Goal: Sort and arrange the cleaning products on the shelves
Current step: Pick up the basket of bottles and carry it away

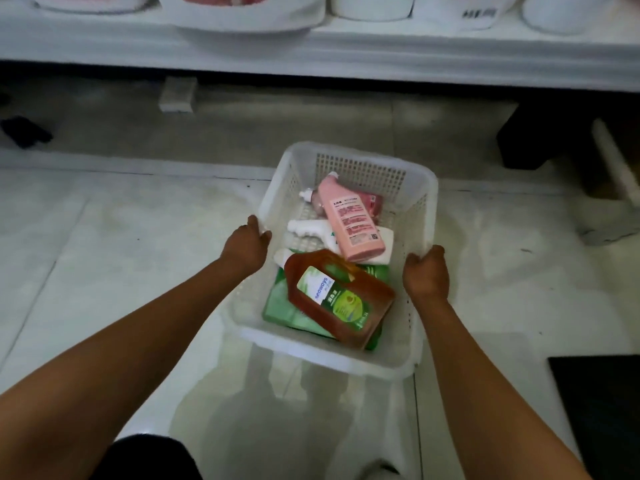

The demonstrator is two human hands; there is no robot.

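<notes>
Both bare forearms reach forward over the pale glossy tiled floor to a white perforated plastic basket. The left hand grips the basket's left rim, its fingers curled over the edge, and the right hand grips the right rim in the same way, thumb on top. Inside, nearest the person, an amber-brown translucent bottle with a green and white label lies tilted on top of a flat green packet. Just beyond it, a white plastic bottle lies on its side, and a pale pink bottle with a white cap and printed back label rests across it. A smaller pink bottle with a white nozzle lies at the far end, partly hidden beneath. Farther off, a white shelf edge runs across the top, carrying large white and pink refill bags, blurred and cut off by the frame.
</notes>
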